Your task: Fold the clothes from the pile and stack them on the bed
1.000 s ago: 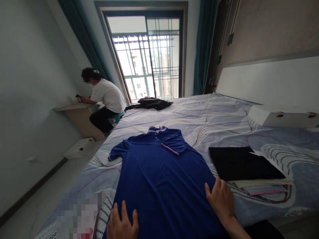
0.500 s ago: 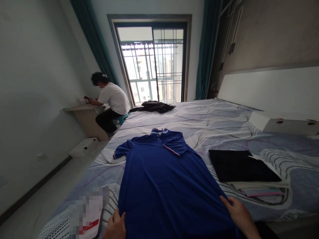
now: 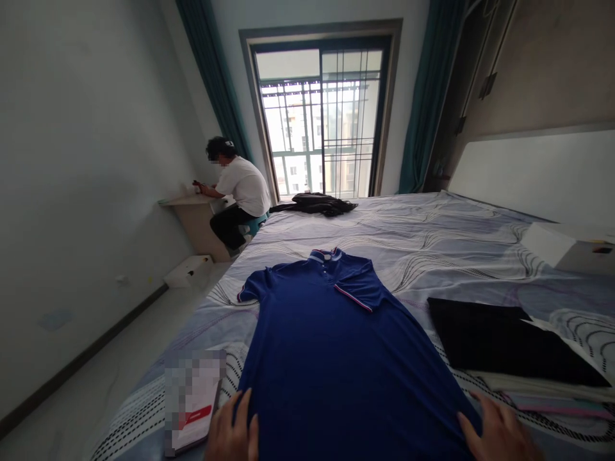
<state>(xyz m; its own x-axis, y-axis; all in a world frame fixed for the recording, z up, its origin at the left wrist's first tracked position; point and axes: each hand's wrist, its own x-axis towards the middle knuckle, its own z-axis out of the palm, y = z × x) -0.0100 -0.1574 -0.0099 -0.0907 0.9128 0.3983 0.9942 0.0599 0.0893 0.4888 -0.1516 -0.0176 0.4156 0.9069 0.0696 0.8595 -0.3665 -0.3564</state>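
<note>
A dark blue short-sleeved polo shirt lies front up on the bed, its collar away from me. The right-hand sleeve is folded in over the chest, and the other sleeve points outward. My left hand grips the shirt's left edge low down, fingers bent. At the opposite edge, my right hand has the fabric between thumb and fingers. The shirt's hem is outside the picture. Beside my left hand lies a flat pale packet or box with a red mark, partly blurred out.
Folded clothes lie at the right, with a black garment on top. Behind them stands a white box. A black bag or garment rests at the bed's far edge. A person sits at a small desk beyond the bed's left side.
My view has turned left, so the scene sits further right. Both hands remain at the shirt's sides, and the shirt's front looks smoother.
</note>
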